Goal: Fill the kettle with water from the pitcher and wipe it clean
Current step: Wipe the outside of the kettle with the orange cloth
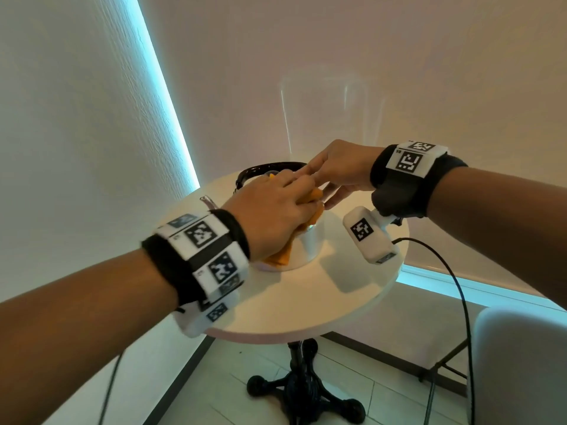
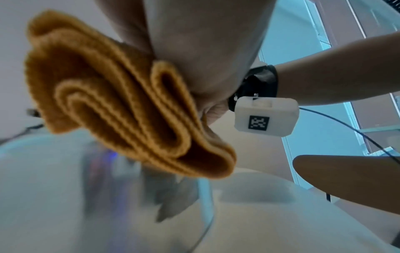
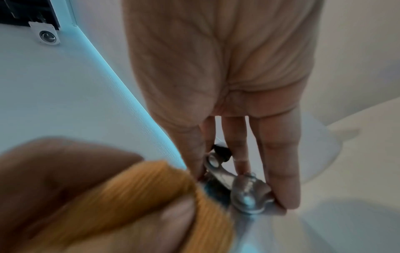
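A shiny kettle point(image 1: 310, 244) with a black handle point(image 1: 270, 166) and a spout point(image 1: 207, 201) stands on the round white table point(image 1: 306, 302). My left hand point(image 1: 276, 210) grips a folded orange cloth point(image 1: 279, 256) and presses it on the kettle's top and near side. In the left wrist view the cloth point(image 2: 121, 106) hangs from the palm over the blurred kettle body point(image 2: 103, 191). My right hand point(image 1: 340, 167) rests straight fingers point(image 3: 279, 171) on the kettle's metal handle bracket point(image 3: 249, 195). A clear pitcher point(image 1: 331, 118) stands behind the hands.
The table stands close to a wall corner lit by a blue light strip point(image 1: 165, 96). It rests on a black pedestal base point(image 1: 303, 394). A pale chair point(image 1: 521, 363) is at the lower right. A black cable point(image 1: 454, 286) hangs from my right wrist.
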Available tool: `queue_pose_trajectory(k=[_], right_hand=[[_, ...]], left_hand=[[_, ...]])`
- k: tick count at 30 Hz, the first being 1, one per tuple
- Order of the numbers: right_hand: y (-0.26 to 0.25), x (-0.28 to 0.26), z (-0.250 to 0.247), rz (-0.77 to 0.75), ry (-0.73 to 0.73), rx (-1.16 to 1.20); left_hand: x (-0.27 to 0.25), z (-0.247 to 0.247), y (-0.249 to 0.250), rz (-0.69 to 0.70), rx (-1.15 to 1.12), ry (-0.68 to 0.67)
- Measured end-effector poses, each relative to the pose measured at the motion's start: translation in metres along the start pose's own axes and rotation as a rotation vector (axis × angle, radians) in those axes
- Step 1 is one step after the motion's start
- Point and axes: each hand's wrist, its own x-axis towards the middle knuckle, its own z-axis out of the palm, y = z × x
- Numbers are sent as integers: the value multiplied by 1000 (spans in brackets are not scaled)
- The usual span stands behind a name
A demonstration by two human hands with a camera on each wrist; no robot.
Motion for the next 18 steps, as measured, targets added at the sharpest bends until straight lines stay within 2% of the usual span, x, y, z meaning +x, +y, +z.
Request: queue_pose_trajectory(k=[3,6,11,16,18], right_hand=[[0,0,-1,-4,8,-12],[-1,0,-1,-7,9,-11],[-2,-1,-3,-33,-8,-24],[0,0,-4,-21,-16,-19],[-1,1,-4,-24,-16,-31]], left_hand=[[-20,9,-11,138,46,59],[-10,2,6,109,122,51],[21,-7,42,30,129,-78],[-12,13,13,204,88,82],[-10,13,16,212,137,80]])
